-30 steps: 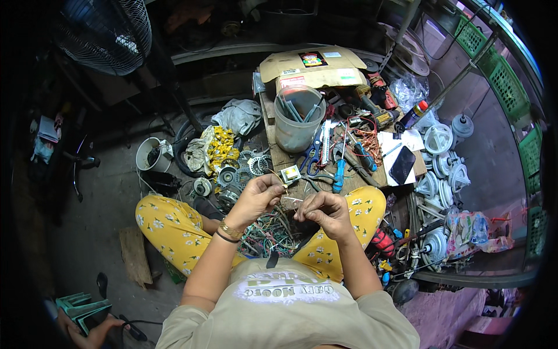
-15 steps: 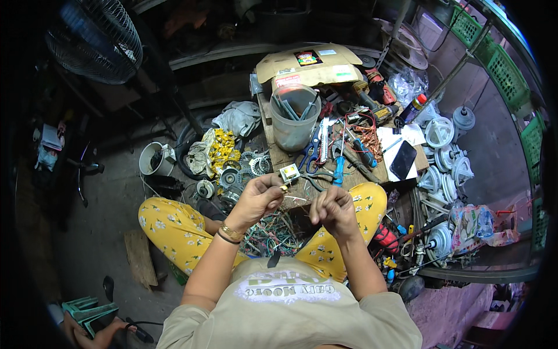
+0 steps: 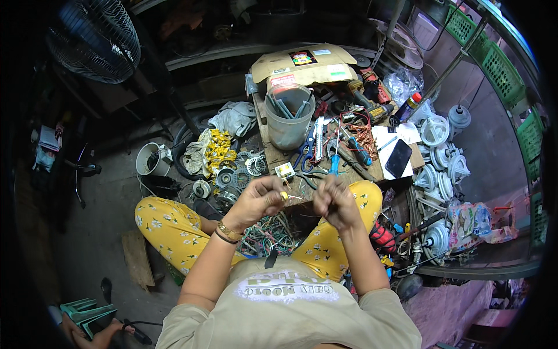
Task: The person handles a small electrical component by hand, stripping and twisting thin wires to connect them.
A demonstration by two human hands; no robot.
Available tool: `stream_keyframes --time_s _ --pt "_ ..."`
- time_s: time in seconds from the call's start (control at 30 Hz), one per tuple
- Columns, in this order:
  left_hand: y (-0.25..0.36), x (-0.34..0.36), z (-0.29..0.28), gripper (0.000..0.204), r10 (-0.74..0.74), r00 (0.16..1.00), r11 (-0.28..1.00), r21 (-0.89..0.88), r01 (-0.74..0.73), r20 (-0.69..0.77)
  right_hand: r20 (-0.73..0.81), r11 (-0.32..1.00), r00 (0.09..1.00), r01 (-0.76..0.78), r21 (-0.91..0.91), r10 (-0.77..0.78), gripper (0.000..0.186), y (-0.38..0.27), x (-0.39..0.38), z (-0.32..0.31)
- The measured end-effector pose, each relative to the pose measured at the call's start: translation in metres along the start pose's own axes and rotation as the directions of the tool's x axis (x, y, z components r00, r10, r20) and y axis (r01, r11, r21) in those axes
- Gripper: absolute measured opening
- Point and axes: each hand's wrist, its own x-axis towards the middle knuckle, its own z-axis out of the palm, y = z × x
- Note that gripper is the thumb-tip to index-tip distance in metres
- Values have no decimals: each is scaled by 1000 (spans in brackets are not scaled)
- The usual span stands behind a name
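Note:
My left hand [image 3: 260, 202] is closed in a pinch on a small yellow piece [image 3: 284, 196], too small to name. Level with it, above my right knee, my right hand [image 3: 337, 205] has its fingers curled together; a faint thin strand shows by the fingertips, and what they hold is hidden. A small white box-shaped part with a yellow middle [image 3: 285, 170] lies on the wooden bench edge just beyond my left hand. Past my right hand is a screwdriver with a blue handle [image 3: 334, 165]. Pliers [image 3: 308, 180] lie between the two.
On the bench stand a translucent bucket [image 3: 290, 131], blue scissors [image 3: 304, 156], a phone [image 3: 399, 158], copper wire [image 3: 365, 139] and a drill [image 3: 372, 110]. Motor stators [image 3: 256, 165] lie left of it, wire scraps [image 3: 267, 234] below. White plastic parts [image 3: 443, 174] pile up at right.
Both hands stay close together over the bench edge. My right hand has shifted a little and turned, its fingers more bunched. The view has moved slightly; the left pinch remains.

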Motion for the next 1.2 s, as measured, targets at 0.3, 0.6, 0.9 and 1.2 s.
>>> stream_keyframes --time_s 0.3,0.6,0.9,1.2 --pt "-16 8 -7 12 272 950 748 655 -109 -152 236 997 972 -4 71 -13 16 -11 -8 50" --pt "16 -12 2 16 -83 993 768 640 11 82 -80 978 975 208 22 -206 16 -44 16 -15" --pt "1 -11 -10 8 138 946 974 212 -76 -294 193 986 969 -163 28 154 12 -3 -32 47" --pt "0 -32 -12 14 -96 990 656 742 137 -99 -54 972 974 224 65 -221 15 -33 -26 -7"
